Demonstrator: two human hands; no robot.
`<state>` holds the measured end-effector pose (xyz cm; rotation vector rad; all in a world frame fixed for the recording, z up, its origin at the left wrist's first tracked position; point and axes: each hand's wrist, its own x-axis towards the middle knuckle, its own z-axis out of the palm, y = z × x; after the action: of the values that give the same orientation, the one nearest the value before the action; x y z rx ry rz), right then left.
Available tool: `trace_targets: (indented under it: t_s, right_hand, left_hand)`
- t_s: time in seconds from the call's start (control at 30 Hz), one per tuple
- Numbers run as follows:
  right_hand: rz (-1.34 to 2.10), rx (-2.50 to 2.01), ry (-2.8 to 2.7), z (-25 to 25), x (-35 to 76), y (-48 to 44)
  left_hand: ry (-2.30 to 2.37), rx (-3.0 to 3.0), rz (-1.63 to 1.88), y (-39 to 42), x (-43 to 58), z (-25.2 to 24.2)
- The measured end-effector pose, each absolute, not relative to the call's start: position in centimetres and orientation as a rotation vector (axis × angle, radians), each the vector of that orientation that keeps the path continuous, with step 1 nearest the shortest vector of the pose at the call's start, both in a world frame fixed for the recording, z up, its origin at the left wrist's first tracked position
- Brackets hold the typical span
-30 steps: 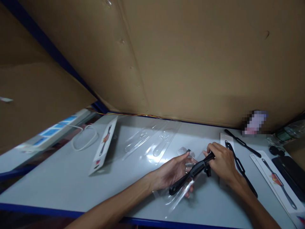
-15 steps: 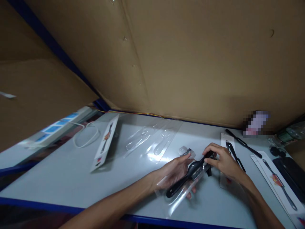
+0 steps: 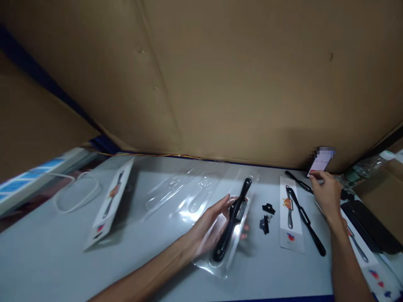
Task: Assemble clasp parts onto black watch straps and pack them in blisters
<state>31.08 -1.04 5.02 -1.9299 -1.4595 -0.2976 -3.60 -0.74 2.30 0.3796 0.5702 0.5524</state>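
Note:
My left hand (image 3: 217, 220) is closed around a clear plastic blister shell (image 3: 209, 268) with a black spokeshave (image 3: 229, 226) lying in its molded hollow, tilted up to the right. My right hand (image 3: 327, 193) reaches to the back right, fingertips at the lower edge of a phone (image 3: 321, 161) leaning against the cardboard wall; its fingers are bent, with a gap between thumb and index finger. Between the hands lie two small black parts, an upper one (image 3: 268, 208) and a lower one (image 3: 264, 225). A black spokeshave frame (image 3: 307, 222) rests partly over a printed card (image 3: 286, 214).
Clear blister shells (image 3: 195, 197) lie mid-table. At left, a packaged card (image 3: 110, 201) leans beside a white cable (image 3: 94, 193) and power strip (image 3: 34, 176). Another black frame (image 3: 297, 180), a dark case (image 3: 371, 226), a bottle (image 3: 362, 170) and cards (image 3: 362, 251) occupy the right.
My right hand has left the spokeshave and moved right to the phone. The small black parts now lie on the table. My left hand holds the spokeshave seated in the shell.

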Motion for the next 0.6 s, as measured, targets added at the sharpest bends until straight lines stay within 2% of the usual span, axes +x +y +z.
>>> trace_targets:
  t_s: [0.1, 0.2, 0.43, 0.6]
  right_hand:
    - [-0.236, -2.262, -1.507, 4.1, 34.8, -1.4]
    - [-0.059, -2.398, -1.622, 3.8, 36.5, -2.0]
    - [0.021, -2.418, -1.616, 4.1, 33.8, -4.7]
    - [-0.025, -2.275, -1.604, 1.4, 28.6, -10.5]
  left_hand:
    - [0.615, 0.366, 0.608, -0.4, -3.8, 2.5]
    - [0.676, 0.355, 0.658, -0.2, -3.9, 2.9]
    - [0.721, 0.343, 0.731, 0.1, -4.2, 3.6]
    - [0.702, 0.303, 0.745, 0.3, -4.4, 3.3]
